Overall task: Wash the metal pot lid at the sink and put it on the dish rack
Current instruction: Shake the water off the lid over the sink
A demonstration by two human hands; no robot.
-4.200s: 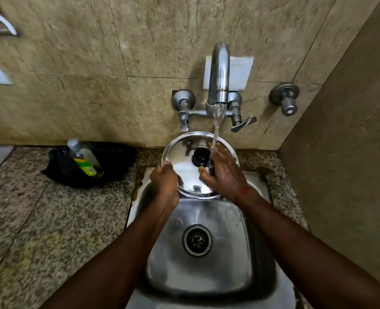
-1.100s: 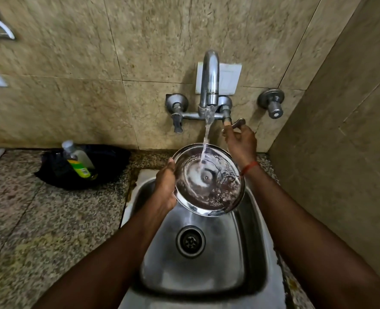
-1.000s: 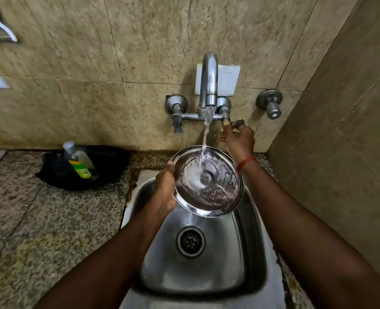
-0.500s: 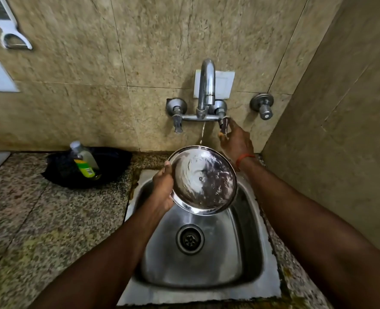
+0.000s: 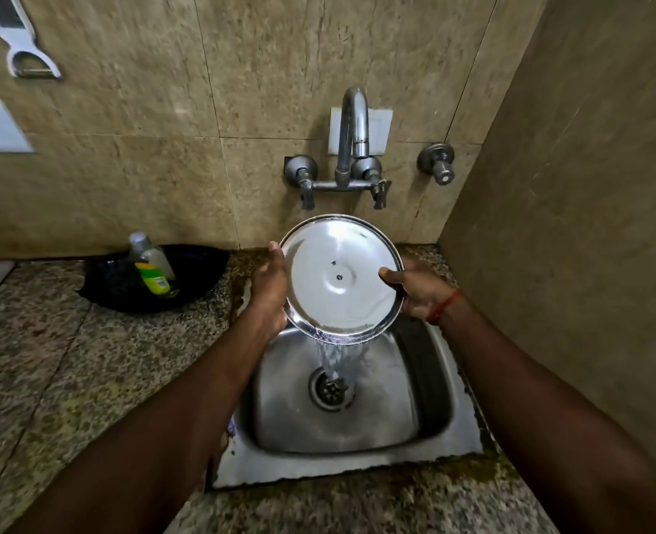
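1. Left hand and right hand clasp opposite rims of the metal pot lid, thumbs hooked over its edge.
2. Held above the sink, it tips towards the person, likely to shed rinse water.
3. Behind, the tap shows no stream; no dish rack in view.

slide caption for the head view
Left hand and right hand hold the metal lid tilted over the sink, water pouring off its rim.
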